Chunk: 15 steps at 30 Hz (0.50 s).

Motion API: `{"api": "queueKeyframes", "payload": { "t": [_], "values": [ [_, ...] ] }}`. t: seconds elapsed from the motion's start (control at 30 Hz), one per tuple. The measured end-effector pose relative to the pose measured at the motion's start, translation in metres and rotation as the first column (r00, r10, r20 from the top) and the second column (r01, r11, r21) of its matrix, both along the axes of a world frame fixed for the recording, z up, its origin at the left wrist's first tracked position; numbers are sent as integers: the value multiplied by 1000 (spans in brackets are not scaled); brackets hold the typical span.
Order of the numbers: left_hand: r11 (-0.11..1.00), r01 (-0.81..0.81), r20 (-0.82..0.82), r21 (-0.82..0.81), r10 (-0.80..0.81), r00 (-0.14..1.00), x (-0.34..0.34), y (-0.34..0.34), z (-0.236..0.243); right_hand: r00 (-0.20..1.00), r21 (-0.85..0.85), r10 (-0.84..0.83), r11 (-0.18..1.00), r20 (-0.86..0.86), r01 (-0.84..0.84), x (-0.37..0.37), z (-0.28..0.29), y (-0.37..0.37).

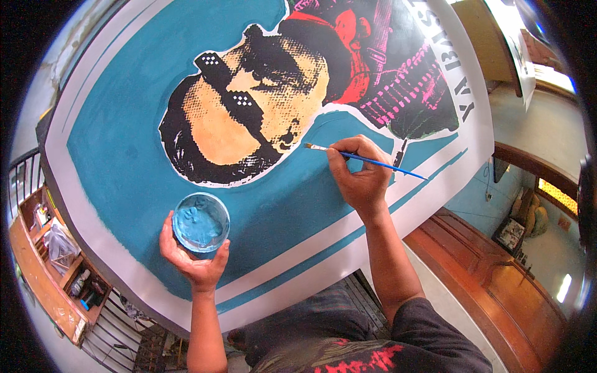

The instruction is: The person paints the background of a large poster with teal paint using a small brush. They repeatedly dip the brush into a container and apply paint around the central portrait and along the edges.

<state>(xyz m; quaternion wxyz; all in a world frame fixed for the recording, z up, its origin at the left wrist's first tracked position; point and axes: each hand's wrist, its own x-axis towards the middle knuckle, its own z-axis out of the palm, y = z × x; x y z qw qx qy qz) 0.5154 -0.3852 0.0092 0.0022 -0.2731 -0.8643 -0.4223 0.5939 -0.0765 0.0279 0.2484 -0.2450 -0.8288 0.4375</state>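
Note:
My left hand (198, 264) is closed round a clear round tub of blue paint (201, 222), held above the lower left of a large painted sheet (118, 137). In my right hand (360, 177) is a thin blue paintbrush (406, 171), pinched between thumb and fingers. Its bristle end points left, over the blue ground beside the portrait's outline; whether the bristles touch the sheet I cannot tell. The portrait (239, 124) lies sideways, in orange and black with pixelated dark glasses, and red and pink clothing toward the upper right. White and blue border stripes run along the near edge.
A wooden shelf unit (59, 298) with bags and small items stands at the lower left, by black metal railings (102, 348). On the right are a brown wooden panel (491, 273) and a blue wall (476, 199). Black lettering (457, 68) marks the sheet's right side.

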Motion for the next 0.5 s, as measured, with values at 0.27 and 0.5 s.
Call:
{"api": "queueKeyframes", "payload": {
  "t": [0.27, 0.5],
  "values": [
    [1000, 1, -2, 21, -1, 1000, 1, 1, -1, 996, 97, -85, 992, 14, 83, 0, -5, 7],
    [1000, 8, -24, -6, -8, 1000, -1, 0, -2, 967, 109, -255, 962, 31, 250, 4, -8, 18]
  ]
}}
